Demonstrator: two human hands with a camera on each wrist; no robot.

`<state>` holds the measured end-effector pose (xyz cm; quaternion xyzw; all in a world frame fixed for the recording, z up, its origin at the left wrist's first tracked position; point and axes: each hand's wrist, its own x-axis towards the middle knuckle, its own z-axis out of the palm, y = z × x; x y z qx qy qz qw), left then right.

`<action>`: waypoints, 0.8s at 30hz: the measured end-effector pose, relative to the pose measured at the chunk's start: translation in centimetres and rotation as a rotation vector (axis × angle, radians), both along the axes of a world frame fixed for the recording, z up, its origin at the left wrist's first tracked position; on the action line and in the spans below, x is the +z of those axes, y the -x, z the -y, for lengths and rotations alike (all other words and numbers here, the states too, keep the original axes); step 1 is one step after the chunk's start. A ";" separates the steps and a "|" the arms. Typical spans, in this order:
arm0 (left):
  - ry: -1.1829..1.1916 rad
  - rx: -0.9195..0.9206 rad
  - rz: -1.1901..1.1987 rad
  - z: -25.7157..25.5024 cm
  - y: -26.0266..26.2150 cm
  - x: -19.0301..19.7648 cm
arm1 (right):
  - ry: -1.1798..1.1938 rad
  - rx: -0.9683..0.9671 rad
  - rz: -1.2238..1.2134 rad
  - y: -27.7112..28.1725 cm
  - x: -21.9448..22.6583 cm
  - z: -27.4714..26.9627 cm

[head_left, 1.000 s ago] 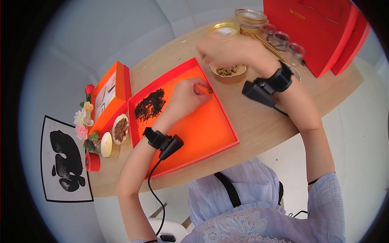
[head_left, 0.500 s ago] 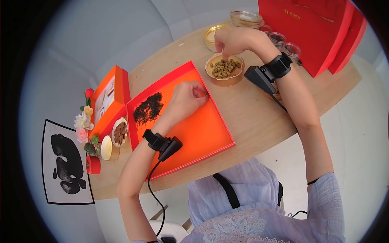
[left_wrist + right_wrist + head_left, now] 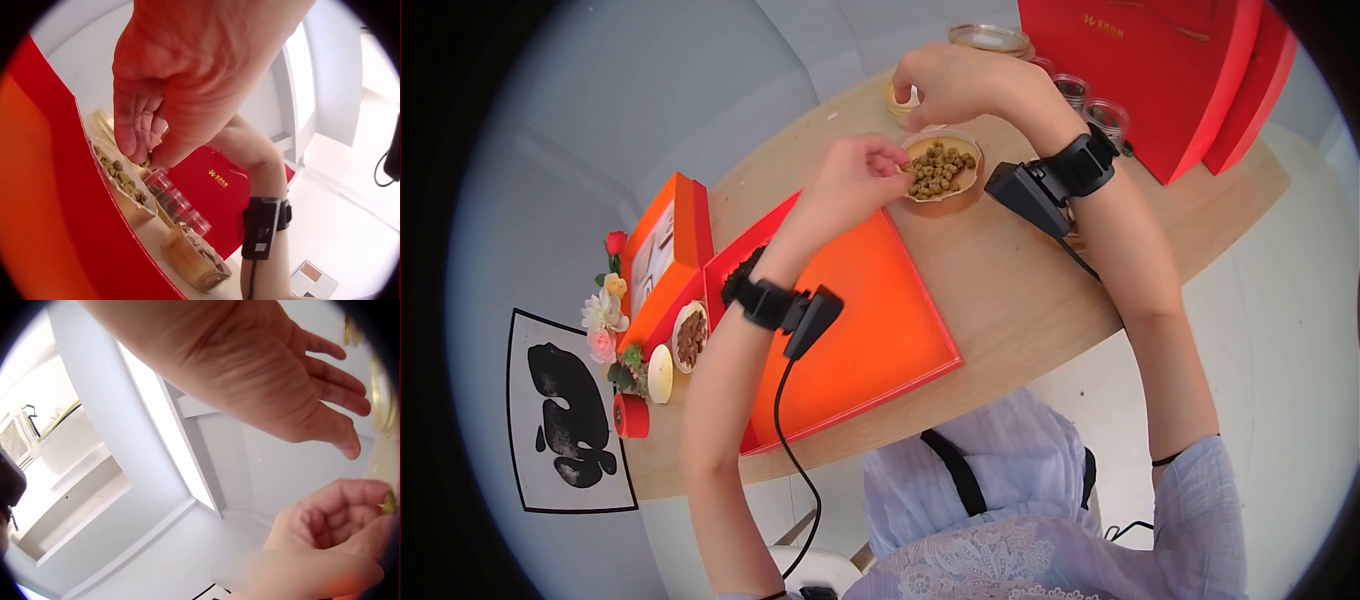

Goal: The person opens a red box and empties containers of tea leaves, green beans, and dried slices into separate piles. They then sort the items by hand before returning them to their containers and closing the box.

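In the head view my left hand (image 3: 850, 185) is at the left rim of a bowl (image 3: 945, 206) holding green-brown pellets (image 3: 940, 168). Its thumb and fingertips pinch one pellet (image 3: 390, 502), seen in the right wrist view. My right hand (image 3: 965, 88) hovers above the bowl's far side, near a gold-rimmed jar; its fingers are spread and hold nothing, as the right wrist view shows (image 3: 275, 375). The red-rimmed orange tray (image 3: 850, 330) lies below my left forearm, which covers most of the dark leaf heap (image 3: 742, 276).
On the left stand an orange box (image 3: 690, 240), flowers (image 3: 605, 310), a bowl of brown pieces (image 3: 691, 338) and a red round container (image 3: 631, 415). Clear jars (image 3: 1106, 118) and red bags (image 3: 1140, 80) stand at the back right. Another bowl (image 3: 194, 259) shows in the left wrist view.
My left hand has moved from inside the tray up to the pellet bowl. My right hand swung over the pellets, then moved back and left, its fingers spreading.
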<state>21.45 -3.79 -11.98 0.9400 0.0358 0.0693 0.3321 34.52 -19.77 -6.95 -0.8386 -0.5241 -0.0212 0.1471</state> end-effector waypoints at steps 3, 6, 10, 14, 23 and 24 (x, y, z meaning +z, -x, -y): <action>-0.059 -0.055 -0.008 1.2 -2.1 -0.7 | 0.013 -0.017 0.035 0.2 0.4 0.1; -0.033 -0.059 0.014 0.5 -3.0 -1.6 | 0.046 -0.059 0.020 1.3 1.4 0.7; 0.023 -0.046 0.115 -0.7 -0.4 0.2 | 0.026 -0.055 0.021 2.0 1.6 0.9; -0.088 0.081 0.134 -2.9 6.8 3.7 | 0.042 0.038 0.003 4.1 1.5 0.5; -0.415 0.535 -0.127 -11.1 21.9 3.9 | 0.255 0.331 -0.020 8.2 -4.8 -4.6; -0.402 0.562 -0.126 -12.1 22.9 3.5 | 0.238 0.310 0.011 8.0 -5.6 -5.0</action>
